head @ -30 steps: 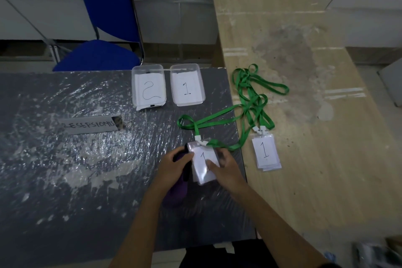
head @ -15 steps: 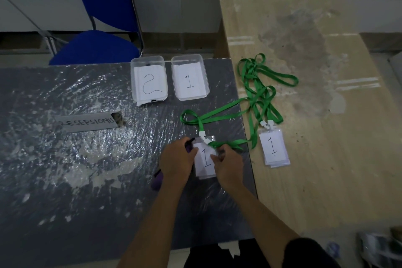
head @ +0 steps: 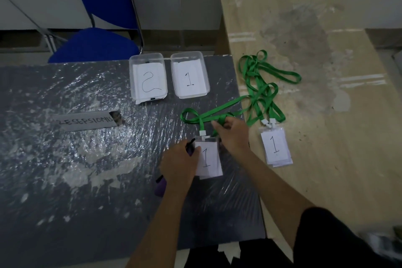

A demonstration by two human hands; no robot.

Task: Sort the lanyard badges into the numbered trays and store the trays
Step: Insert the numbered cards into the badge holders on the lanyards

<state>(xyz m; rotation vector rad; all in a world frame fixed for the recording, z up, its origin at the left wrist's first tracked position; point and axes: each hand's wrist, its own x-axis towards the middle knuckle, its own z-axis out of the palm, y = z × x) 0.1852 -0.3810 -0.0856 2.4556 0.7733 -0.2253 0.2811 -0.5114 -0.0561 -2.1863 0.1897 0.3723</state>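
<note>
On dark table – right hand now up gripping lanyard; left hand pins badge.

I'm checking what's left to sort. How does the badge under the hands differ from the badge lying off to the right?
The badge under the hands lies on the grey table, held by the left hand, while the right hand grips its lanyard. The other badge lies untouched on the wooden table, its lanyard in a loose tangle. Both show a handwritten 1 and have green lanyards.
</note>
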